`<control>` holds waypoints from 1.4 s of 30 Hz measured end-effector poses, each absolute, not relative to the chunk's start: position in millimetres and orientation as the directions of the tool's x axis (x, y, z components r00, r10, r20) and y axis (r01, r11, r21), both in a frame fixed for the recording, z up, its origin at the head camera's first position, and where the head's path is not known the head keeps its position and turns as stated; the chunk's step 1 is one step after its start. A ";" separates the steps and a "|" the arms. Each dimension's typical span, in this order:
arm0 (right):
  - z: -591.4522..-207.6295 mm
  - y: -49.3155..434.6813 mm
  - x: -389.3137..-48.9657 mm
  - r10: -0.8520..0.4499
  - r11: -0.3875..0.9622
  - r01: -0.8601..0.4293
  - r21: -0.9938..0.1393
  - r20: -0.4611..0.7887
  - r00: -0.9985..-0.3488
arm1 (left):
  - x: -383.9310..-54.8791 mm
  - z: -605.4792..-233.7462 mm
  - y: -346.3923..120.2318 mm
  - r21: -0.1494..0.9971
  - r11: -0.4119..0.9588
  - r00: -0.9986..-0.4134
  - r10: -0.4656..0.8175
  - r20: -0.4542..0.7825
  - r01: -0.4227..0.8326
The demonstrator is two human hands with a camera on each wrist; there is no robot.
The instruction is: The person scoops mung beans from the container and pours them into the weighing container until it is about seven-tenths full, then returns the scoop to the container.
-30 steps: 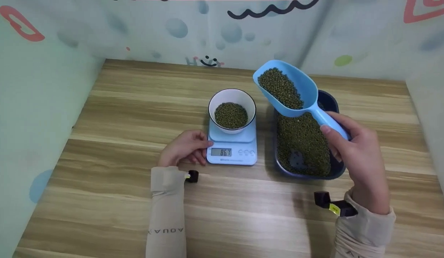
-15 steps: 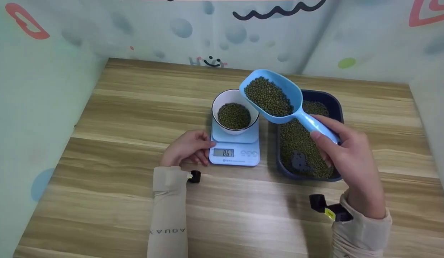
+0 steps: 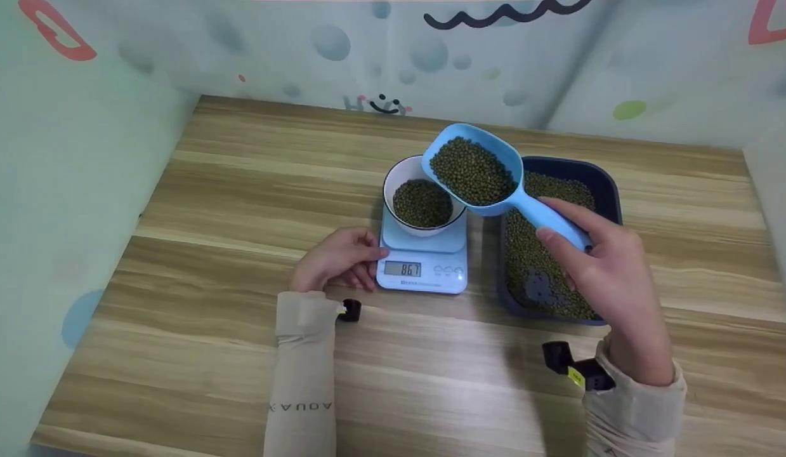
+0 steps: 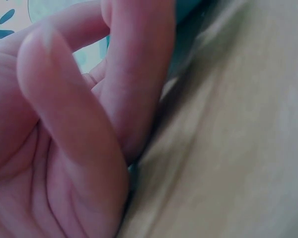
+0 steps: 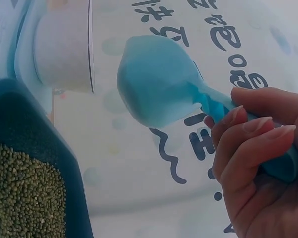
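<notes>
My right hand [image 3: 611, 266] grips the handle of a light blue scoop [image 3: 526, 206] loaded with mung beans [image 3: 472, 171]. In the head view the scoop's front overlaps the right rim of a white, dark-rimmed bowl [image 3: 402, 174]; the right wrist view shows its underside raised beside the bowl [image 5: 64, 47]. More mung beans lie inside the bowl, which stands on a light blue kitchen scale [image 3: 424, 241] with a display reading 86.7. My left hand [image 3: 342, 257] rests on the table by the scale, fingers loosely bent, a fingertip touching its left edge.
A dark blue tub [image 3: 605, 184] of mung beans stands right of the scale, below the right hand. The wood-grain table [image 3: 240, 190] meets patterned walls [image 3: 291, 57] at the back and sides. Small black cameras [image 3: 557, 357] sit on both wrists.
The right hand has brought the loaded scoop leftward from over the tub to the bowl's right rim. The left hand keeps its place at the scale; the reading is unchanged.
</notes>
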State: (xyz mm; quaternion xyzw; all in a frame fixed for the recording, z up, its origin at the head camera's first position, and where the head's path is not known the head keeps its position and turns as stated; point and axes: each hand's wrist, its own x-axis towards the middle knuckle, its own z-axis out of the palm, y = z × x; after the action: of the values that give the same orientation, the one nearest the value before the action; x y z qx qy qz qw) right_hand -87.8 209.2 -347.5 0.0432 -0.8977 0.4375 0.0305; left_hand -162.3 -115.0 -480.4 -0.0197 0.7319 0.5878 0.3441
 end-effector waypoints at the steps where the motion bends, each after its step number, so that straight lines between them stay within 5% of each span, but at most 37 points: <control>1: -347.1 208.9 -87.6 -0.047 0.622 -0.105 -0.776 0.098 -0.994 | -162.5 -480.3 -114.6 0.847 0.307 -0.762 0.377 -0.526 -0.433; 15: -347.2 203.3 -89.2 -0.010 0.718 -0.160 -0.677 0.219 -0.976 | -163.9 -477.8 -113.2 0.850 0.302 -0.764 0.377 -0.523 -0.432; 42: -347.8 201.6 -87.3 -0.023 0.735 -0.192 -0.650 0.259 -0.966 | -161.6 -480.9 -115.1 0.853 0.312 -0.766 0.383 -0.516 -0.418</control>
State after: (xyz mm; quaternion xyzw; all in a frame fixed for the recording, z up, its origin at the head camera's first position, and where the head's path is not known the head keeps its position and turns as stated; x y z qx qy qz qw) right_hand -87.3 201.6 -347.8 0.0581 -0.9239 0.3594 0.1175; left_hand -161.6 -115.1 -480.9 -0.0120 0.7343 0.5864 0.3416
